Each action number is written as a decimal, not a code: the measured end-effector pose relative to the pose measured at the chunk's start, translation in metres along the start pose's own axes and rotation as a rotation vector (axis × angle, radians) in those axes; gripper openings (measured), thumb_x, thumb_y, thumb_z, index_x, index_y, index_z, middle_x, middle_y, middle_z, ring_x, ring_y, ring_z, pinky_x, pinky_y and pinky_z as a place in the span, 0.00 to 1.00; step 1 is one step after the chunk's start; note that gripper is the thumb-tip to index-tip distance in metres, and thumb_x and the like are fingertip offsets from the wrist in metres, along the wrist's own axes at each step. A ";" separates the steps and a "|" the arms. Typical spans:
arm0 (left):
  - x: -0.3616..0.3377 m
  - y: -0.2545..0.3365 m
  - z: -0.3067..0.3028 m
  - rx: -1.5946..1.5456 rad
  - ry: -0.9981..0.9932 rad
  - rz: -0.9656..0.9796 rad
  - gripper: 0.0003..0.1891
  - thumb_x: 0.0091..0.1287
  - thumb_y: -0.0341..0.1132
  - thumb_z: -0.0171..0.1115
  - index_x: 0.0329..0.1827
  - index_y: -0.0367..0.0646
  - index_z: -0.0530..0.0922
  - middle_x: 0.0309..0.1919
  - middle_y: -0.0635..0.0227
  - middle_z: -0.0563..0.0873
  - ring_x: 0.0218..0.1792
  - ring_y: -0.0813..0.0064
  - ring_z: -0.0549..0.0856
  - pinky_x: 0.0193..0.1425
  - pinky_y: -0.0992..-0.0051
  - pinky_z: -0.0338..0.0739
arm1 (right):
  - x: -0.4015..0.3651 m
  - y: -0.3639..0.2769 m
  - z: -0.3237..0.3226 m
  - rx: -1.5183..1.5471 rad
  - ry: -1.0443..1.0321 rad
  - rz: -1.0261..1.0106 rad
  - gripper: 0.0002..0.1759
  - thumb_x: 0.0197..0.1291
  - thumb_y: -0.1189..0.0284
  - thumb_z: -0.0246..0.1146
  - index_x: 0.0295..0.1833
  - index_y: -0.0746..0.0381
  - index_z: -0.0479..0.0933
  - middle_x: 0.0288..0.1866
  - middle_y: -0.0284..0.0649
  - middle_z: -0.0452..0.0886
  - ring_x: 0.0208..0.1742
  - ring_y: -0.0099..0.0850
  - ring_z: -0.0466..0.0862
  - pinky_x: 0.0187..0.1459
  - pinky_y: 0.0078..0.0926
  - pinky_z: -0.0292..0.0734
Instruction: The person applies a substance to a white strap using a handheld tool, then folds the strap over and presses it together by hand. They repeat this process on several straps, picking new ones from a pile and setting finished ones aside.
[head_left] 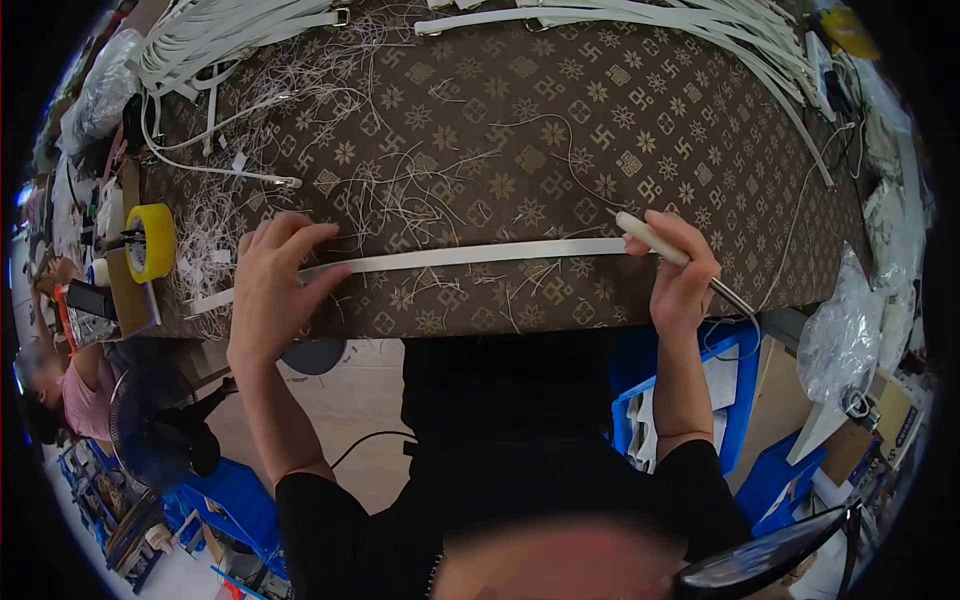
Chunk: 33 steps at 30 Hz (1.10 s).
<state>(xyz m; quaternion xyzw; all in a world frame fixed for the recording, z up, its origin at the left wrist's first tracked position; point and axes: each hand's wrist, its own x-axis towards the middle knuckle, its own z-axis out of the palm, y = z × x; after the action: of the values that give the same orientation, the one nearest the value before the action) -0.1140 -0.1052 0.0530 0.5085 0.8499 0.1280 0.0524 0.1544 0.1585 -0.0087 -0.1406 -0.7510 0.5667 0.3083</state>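
Observation:
A long white strap [480,256] lies across the patterned brown tablecloth [560,300] near the front edge. My left hand [280,285] rests over its left part, thumb and index finger spread apart, and the strap passes beneath the hand. In my right hand [685,265] is a pen-shaped tool [655,240] with a white grip, a thin dark tip pointing up and left, and a metal rod at its back end. The strap's right end reaches my right fingertips; whether they pinch it is hidden. Loose cut threads [420,195] lie around the strap.
Piles of white straps [215,50] cover the far left, with more straps [640,18] at the far right. A yellow tape roll [151,243] stands at the left edge. Blue crates [735,400] and a fan [155,425] are below the table. Another person [85,395] sits at left.

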 end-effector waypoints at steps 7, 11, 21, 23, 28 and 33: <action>0.029 0.086 0.053 -0.319 0.045 0.158 0.23 0.51 0.39 0.75 0.51 0.45 0.81 0.40 0.68 0.79 0.43 0.66 0.79 0.48 0.67 0.69 | 0.004 0.009 0.014 0.179 0.130 0.185 0.33 0.77 0.51 0.41 0.58 0.72 0.75 0.44 0.47 0.84 0.43 0.30 0.84 0.51 0.30 0.77; 0.038 0.112 0.075 -0.391 0.020 0.147 0.20 0.50 0.37 0.76 0.47 0.47 0.81 0.37 0.69 0.77 0.40 0.68 0.77 0.44 0.68 0.68 | 0.002 0.006 0.015 0.117 0.114 0.219 0.34 0.77 0.50 0.41 0.58 0.73 0.74 0.42 0.46 0.83 0.44 0.31 0.84 0.51 0.30 0.77; 0.040 0.115 0.088 -0.434 0.149 0.213 0.09 0.51 0.29 0.73 0.33 0.47 0.82 0.28 0.73 0.77 0.31 0.71 0.78 0.38 0.70 0.67 | 0.002 0.003 0.014 0.077 0.142 0.229 0.33 0.77 0.51 0.42 0.57 0.73 0.74 0.40 0.48 0.83 0.44 0.34 0.84 0.52 0.32 0.77; 0.039 0.112 0.090 -0.478 0.156 0.195 0.08 0.50 0.27 0.71 0.32 0.47 0.81 0.28 0.73 0.77 0.31 0.71 0.78 0.38 0.70 0.67 | 0.002 0.003 0.013 0.067 0.139 0.222 0.32 0.77 0.52 0.43 0.56 0.73 0.74 0.41 0.48 0.83 0.45 0.34 0.84 0.52 0.33 0.77; 0.032 0.097 0.074 -0.508 0.162 0.089 0.08 0.50 0.25 0.68 0.30 0.47 0.79 0.27 0.72 0.79 0.30 0.69 0.79 0.37 0.69 0.68 | 0.006 -0.003 0.018 0.038 0.130 0.234 0.30 0.77 0.53 0.44 0.56 0.72 0.75 0.41 0.48 0.83 0.44 0.33 0.84 0.52 0.32 0.77; 0.017 0.051 0.062 -0.132 0.280 -0.321 0.06 0.56 0.26 0.66 0.34 0.46 0.80 0.31 0.71 0.82 0.29 0.68 0.80 0.37 0.68 0.69 | 0.007 -0.004 0.018 0.026 0.129 0.258 0.30 0.77 0.53 0.45 0.56 0.72 0.76 0.41 0.47 0.83 0.43 0.32 0.84 0.52 0.31 0.77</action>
<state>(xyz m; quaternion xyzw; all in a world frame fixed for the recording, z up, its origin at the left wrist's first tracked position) -0.0652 -0.0577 0.0078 0.3394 0.9086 0.2429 -0.0133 0.1385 0.1474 -0.0056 -0.2681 -0.6981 0.6010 0.2821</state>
